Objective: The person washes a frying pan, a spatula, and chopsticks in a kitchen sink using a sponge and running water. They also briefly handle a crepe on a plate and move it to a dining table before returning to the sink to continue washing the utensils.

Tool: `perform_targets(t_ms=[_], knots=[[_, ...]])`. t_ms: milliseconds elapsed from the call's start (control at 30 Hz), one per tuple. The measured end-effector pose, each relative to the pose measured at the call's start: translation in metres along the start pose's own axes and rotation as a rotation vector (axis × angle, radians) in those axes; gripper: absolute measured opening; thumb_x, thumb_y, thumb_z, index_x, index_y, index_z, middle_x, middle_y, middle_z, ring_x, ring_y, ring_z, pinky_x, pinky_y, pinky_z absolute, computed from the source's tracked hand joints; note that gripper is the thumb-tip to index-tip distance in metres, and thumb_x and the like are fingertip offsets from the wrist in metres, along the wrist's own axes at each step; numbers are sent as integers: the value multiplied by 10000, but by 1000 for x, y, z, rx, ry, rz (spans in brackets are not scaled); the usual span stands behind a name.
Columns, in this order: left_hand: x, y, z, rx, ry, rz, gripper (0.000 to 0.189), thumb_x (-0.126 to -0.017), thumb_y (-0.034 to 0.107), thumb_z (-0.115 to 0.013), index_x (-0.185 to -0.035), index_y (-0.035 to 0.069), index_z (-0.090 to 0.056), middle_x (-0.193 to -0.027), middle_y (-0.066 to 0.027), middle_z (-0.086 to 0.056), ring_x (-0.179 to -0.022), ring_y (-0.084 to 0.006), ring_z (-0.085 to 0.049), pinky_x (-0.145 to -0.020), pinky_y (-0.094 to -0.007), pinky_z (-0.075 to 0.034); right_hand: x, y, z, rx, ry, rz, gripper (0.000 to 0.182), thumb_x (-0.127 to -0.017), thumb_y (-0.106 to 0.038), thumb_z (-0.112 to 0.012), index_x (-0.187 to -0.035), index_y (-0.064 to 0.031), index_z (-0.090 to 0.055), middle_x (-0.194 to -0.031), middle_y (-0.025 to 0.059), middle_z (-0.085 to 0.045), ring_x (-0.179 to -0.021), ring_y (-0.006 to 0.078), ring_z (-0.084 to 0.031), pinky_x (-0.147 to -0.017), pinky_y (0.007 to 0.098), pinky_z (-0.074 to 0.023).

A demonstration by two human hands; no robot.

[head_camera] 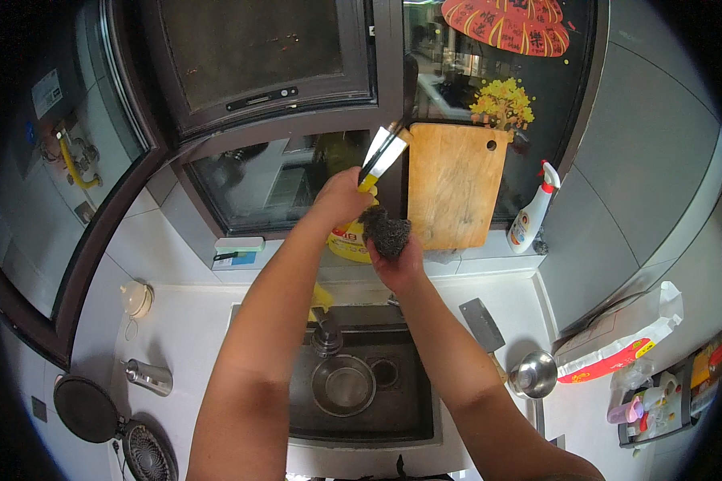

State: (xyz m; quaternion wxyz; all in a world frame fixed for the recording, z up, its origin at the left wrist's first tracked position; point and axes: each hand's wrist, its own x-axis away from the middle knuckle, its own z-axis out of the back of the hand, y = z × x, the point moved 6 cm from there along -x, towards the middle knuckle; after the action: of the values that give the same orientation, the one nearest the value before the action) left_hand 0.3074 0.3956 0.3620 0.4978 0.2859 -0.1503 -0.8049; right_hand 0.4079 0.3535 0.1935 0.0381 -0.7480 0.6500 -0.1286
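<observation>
My left hand [344, 195] grips the yellow handle of a flat brush-like tool [387, 150] with a whitish band. It points up and to the right, towards the window frame, and a thin dark strip runs along it. In my right hand [402, 264], just below, sits a dark steel-wool scourer [391, 233]. Both hands are raised above the back of the sink, close together but apart. Partly hidden behind them, a yellow plastic bottle [350, 248] stands on the window ledge.
Below my arms, a metal bowl [343, 385] sits in the dark sink [397, 343] under the faucet [327, 337]. A wooden cutting board [457, 186] leans on the window, beside a spray bottle [532, 210]. A cleaver [481, 323] and steel ladle [534, 374] lie at right. An opened window sash [60, 343] juts in at left.
</observation>
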Motion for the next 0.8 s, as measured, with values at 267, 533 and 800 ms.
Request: perform_targets(t_ms=[267,533,800], knots=[[-25,-3,-24,-257,-165,9,360,-749,206,-710,-1066,52,-633,-1097,-181,-655,-1082,-351,-603,-921,-416,-482,-10,-7,-4,34,11,-81,322,-962,-330,-456,-1078,-72,-609,-1025,108,-659,-866,253,-666,-681,297,-611],[-28,-19,-29,-210,-209,48,364,-782,257,-693,-1095,76,-651,-1086,-191,-660,-1062,-359,-611,-910,-422,-483,-18,0,-9,11,-54,-116,348,-951,-348,-474,-1121,-79,-613,-1044,102,-658,-881,255,-663,-668,281,-602],[-24,-20,-32,-177,-166,-7,346,-774,225,-681,-1069,49,-640,-1070,-197,-658,-1051,-368,-611,-903,-424,-482,-13,-3,5,-35,-63,-148,488,-946,-420,-460,-1221,-30,-557,-1200,166,-582,-1040,342,-598,-701,270,-598]])
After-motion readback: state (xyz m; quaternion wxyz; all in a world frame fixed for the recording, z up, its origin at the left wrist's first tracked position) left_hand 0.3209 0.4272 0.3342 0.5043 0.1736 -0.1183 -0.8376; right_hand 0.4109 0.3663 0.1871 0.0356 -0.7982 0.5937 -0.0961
